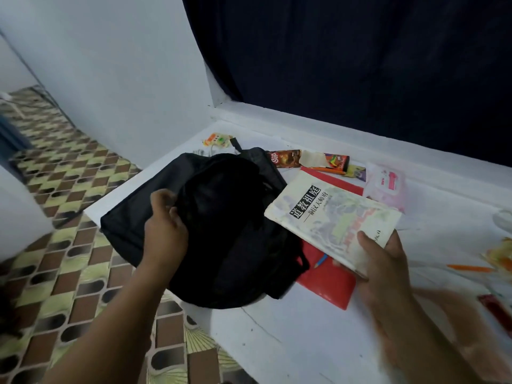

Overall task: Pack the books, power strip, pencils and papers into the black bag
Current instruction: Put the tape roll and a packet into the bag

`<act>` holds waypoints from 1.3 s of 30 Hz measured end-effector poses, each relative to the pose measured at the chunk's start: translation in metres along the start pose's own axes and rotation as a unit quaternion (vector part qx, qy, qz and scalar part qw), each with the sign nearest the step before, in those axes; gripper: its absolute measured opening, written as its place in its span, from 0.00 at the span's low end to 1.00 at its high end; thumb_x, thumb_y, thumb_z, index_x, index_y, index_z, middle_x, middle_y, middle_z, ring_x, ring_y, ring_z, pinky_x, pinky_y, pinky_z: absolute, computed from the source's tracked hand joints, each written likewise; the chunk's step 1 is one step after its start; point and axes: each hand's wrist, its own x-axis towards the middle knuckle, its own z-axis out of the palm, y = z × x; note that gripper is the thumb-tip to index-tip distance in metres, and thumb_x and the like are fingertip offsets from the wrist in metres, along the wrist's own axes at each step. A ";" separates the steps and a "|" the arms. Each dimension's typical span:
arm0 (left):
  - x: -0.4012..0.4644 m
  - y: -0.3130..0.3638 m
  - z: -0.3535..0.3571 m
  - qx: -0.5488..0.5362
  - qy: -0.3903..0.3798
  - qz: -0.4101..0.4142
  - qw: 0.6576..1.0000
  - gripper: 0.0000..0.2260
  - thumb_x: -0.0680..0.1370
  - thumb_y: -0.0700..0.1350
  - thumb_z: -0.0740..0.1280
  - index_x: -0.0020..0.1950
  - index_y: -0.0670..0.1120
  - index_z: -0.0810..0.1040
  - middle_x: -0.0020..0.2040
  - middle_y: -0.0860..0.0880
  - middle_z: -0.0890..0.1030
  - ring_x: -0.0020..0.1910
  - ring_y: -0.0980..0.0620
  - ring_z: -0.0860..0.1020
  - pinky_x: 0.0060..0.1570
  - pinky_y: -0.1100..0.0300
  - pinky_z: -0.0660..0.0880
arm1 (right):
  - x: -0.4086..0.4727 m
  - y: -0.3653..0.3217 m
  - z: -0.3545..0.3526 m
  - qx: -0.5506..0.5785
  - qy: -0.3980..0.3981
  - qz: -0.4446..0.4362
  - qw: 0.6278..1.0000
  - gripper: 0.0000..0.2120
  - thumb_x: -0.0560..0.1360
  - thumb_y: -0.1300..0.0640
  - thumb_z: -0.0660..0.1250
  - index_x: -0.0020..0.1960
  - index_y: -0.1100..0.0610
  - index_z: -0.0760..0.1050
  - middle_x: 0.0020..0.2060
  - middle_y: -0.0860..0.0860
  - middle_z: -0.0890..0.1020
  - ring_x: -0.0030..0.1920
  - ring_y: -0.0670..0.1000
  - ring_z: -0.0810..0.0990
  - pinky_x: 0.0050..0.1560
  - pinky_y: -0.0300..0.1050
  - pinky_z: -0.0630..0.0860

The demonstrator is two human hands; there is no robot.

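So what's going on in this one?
A person is packing a black bag on a white surface. The left hand grips the bag's opening edge, while the right hand holds a pale book with Chinese title beside it, above a red folder. The book isn't inside yet.

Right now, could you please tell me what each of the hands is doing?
Left hand: grips the edge of the black bag at its opening.
Right hand: holds a book, thumb on its cover.
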 end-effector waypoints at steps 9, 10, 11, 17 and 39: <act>0.033 -0.023 0.000 0.218 -0.121 0.076 0.966 0.41 0.64 0.61 0.80 0.71 0.51 0.66 0.67 0.45 0.64 0.62 0.41 0.69 0.57 0.44 0.72 | -0.010 0.006 0.026 -0.001 -0.007 -0.008 1.000 0.22 0.79 0.66 0.65 0.67 0.46 0.73 0.57 0.48 0.83 0.58 0.56 0.82 0.54 0.65 0.79; 0.036 -0.024 0.002 0.256 -0.095 0.085 0.958 0.42 0.63 0.60 0.80 0.72 0.50 0.65 0.69 0.43 0.63 0.63 0.37 0.67 0.59 0.40 0.70 | -0.010 0.007 0.029 0.000 -0.008 -0.009 1.000 0.22 0.79 0.66 0.65 0.67 0.45 0.73 0.58 0.48 0.83 0.58 0.56 0.82 0.54 0.67 0.78; 0.038 -0.024 0.005 0.274 -0.077 0.105 0.953 0.43 0.63 0.57 0.81 0.72 0.51 0.65 0.70 0.42 0.63 0.63 0.36 0.67 0.59 0.39 0.68 | -0.010 0.008 0.031 -0.001 -0.006 -0.008 1.000 0.23 0.79 0.66 0.65 0.67 0.45 0.73 0.59 0.48 0.83 0.59 0.57 0.82 0.54 0.67 0.78; 0.030 -0.033 0.023 0.212 -0.163 0.136 0.954 0.38 0.76 0.41 0.67 0.80 0.60 0.53 0.78 0.40 0.57 0.63 0.38 0.74 0.51 0.48 0.77 | -0.014 0.016 0.041 0.002 -0.009 -0.015 1.000 0.22 0.79 0.68 0.63 0.67 0.47 0.73 0.56 0.49 0.84 0.53 0.56 0.85 0.44 0.62 0.82; 0.097 0.000 -0.056 -0.127 -0.235 -0.065 0.961 0.12 0.81 0.42 0.67 0.55 0.60 0.82 0.45 0.52 0.86 0.40 0.57 0.83 0.43 0.63 0.77 | -0.024 0.032 0.119 -0.079 -0.099 0.022 0.992 0.16 0.79 0.68 0.62 0.62 0.51 0.74 0.52 0.57 0.84 0.42 0.61 0.86 0.28 0.55 0.79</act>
